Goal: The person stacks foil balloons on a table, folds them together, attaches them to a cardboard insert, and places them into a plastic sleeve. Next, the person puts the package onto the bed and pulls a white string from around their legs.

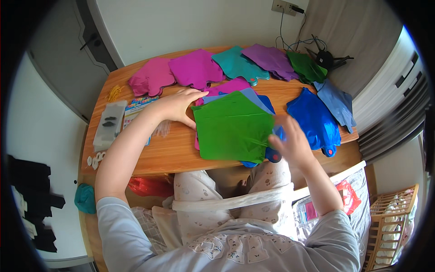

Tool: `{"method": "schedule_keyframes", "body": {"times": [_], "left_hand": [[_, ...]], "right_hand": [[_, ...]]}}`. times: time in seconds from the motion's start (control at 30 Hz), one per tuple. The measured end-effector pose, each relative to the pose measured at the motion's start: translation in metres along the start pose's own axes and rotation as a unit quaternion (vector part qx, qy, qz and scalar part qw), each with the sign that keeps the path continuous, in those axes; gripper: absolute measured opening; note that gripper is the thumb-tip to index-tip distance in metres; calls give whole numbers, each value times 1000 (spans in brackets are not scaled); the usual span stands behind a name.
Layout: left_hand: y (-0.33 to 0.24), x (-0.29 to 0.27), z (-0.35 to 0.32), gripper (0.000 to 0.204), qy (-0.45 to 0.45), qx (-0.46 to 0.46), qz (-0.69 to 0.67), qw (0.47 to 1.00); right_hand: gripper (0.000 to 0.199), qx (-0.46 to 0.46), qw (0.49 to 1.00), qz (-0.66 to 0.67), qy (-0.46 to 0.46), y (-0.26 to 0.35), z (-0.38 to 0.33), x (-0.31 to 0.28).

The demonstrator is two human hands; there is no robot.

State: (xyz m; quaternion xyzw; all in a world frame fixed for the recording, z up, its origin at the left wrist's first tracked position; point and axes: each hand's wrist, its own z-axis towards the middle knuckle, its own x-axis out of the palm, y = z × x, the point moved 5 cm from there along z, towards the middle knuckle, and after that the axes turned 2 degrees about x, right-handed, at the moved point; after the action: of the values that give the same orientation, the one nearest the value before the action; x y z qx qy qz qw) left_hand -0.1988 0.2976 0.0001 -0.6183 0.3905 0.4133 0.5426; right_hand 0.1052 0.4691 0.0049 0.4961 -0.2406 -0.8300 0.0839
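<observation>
A flat green foil balloon (233,129) lies on top of a loose pile in front of me. Pink, light blue and dark blue foil edges stick out from under it. At the pile's upper left edge rests my left hand (176,106), thumb and fingers spread apart along the foil. My right hand (292,143) is at the green balloon's right corner, smeared by motion. Whether its fingers grip the foil cannot be made out. Beside that hand, a dark blue foil balloon (312,120) lies flat, its tab pointing toward me.
Around the wooden table's (172,156) far side lie pink (152,77), magenta (195,68), teal (240,63), purple (270,60), dark green (306,66) and grey-blue (336,103) foil piles. Clear packets (110,124), yellow strips (115,93) and white rolls (96,160) sit left. A black router (325,59) stands far right.
</observation>
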Motion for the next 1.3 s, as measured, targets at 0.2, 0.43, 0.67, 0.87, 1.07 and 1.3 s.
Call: {"method": "schedule_keyframes", "body": {"times": [0.2,0.43,0.67,0.87,1.07,1.3], "left_hand": [[-1,7,5,111,58,-30,60,996],[-4,14,-1,114,61,-29,30,997],[-6,6,-4,126,27,-35,-19,999],[-3,9,1,121,7,6,3,1000],[-19,12,-2,105,20,2,-63,998],[-23,11,-12,103,-26,22,-69,997]], "right_hand": [[55,139,987,-64,47,-34,35,21],[62,64,994,-45,79,-38,59,35],[80,67,995,8,75,-37,29,9],[98,90,991,-24,100,-26,-21,-3],[101,105,988,60,92,-29,-30,-13],[99,113,984,138,28,-37,-45,-17]]}}
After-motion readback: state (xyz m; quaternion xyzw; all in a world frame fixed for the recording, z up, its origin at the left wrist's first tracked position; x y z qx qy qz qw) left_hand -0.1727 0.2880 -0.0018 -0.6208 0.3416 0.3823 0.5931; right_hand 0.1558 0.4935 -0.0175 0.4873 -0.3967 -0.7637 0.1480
